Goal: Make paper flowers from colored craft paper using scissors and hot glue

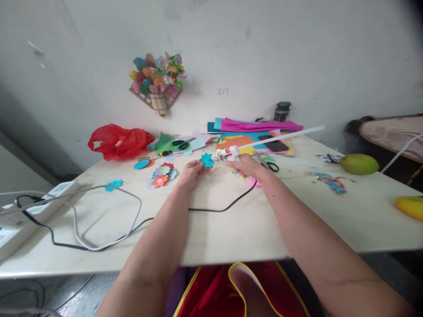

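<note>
Near the middle of the table, my left hand (193, 172) pinches a blue paper flower (206, 160) by its left edge. My right hand (243, 166) is wrapped round a white glue gun (233, 152), whose metal tip points left at the flower. Whether tip and flower touch is too small to tell. A long white glue stick (284, 135) sticks out of the gun's back, up to the right. Left of my left hand lie layered paper flowers (160, 181) in several colours. Another blue flower (113, 185) rests farther left.
Black-handled scissors (272, 166) lie just beyond my right hand. A black cord (228, 208) and white cable (140, 207) cross the table from a power strip (54, 193). Red bag (120, 141), coloured paper (257, 127) and phone (273, 143) stand behind; a mango (359, 164) lies right.
</note>
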`<state>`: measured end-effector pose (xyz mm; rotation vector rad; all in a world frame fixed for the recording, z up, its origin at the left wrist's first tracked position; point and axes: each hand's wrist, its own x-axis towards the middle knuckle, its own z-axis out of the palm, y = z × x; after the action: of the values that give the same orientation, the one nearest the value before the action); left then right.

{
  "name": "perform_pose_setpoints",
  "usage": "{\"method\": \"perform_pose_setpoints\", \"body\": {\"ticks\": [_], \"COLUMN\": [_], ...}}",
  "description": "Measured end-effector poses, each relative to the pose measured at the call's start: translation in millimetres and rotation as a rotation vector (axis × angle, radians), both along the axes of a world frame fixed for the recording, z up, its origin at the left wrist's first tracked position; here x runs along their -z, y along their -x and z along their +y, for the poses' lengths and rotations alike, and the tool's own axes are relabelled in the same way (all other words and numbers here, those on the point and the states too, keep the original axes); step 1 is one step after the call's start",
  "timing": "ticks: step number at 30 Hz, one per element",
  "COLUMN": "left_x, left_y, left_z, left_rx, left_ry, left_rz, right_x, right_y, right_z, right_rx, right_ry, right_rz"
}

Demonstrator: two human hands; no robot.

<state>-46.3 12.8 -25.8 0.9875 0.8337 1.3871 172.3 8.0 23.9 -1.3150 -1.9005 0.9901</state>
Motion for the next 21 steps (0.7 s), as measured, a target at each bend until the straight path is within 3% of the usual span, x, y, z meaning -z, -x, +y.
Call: {"method": "perform_pose_setpoints", "body": {"ticks": [21], "left_x": [1.1], "left_y": [-0.7], "left_z": [0.4], "left_rx": [0.036], "left_ry": [0.000], "left_rz": [0.029], "right_x": [1.1], "right_y": [5.4], "right_z": [-0.6], "right_rx": [-0.001], "right_ry": [-0.061], "right_rz": [-0.043]}}
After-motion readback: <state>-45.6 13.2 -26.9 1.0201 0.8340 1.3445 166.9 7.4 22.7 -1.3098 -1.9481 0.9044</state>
